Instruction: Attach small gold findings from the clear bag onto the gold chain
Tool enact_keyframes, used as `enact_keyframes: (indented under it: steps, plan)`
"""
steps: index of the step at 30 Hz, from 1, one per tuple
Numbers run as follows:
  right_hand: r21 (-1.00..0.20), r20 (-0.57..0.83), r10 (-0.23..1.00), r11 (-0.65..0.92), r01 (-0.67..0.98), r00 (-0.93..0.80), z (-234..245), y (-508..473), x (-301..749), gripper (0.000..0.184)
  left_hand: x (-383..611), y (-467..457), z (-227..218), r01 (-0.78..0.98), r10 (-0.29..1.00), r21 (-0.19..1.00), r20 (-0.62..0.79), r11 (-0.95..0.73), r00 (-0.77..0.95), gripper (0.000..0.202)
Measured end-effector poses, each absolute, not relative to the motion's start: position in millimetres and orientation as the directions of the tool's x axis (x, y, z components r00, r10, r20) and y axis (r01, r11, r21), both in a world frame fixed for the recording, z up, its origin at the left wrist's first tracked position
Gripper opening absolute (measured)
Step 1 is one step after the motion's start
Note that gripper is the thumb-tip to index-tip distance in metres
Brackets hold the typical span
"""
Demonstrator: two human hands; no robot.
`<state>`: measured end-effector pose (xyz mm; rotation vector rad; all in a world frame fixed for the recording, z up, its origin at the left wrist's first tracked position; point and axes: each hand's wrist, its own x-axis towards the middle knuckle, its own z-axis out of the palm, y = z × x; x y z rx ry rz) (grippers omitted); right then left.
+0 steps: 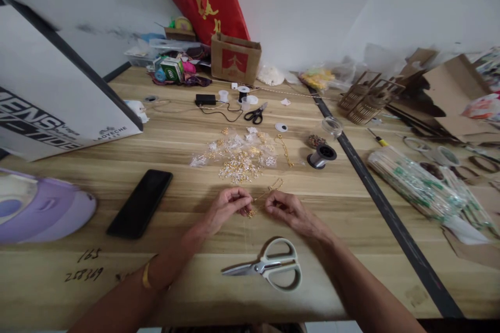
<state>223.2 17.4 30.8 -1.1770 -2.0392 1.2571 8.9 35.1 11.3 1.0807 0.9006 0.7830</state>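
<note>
Working a gold chain near the bench's front edge, head view. Left hand: thumb and fingertips pinched together on gold links. Right hand: fingers curled nearly closed beside the chain; grip hidden, can't tell if it holds any. Pale-handled scissors lie between hands and front edge. Gold-and-clear bits heaped just past the hands, toward the back edge.
</note>
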Motion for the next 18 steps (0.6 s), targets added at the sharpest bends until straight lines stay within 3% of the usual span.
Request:
enact_keyframes:
  steps: [18]
  plan:
    - [-0.882,-0.041,0.856,0.212,0.421,-0.515,30.7,16.5,222.3,0.021,8.1,34.5,12.9,-0.070,0.859,0.957,-0.218,0.281,0.464,0.022]
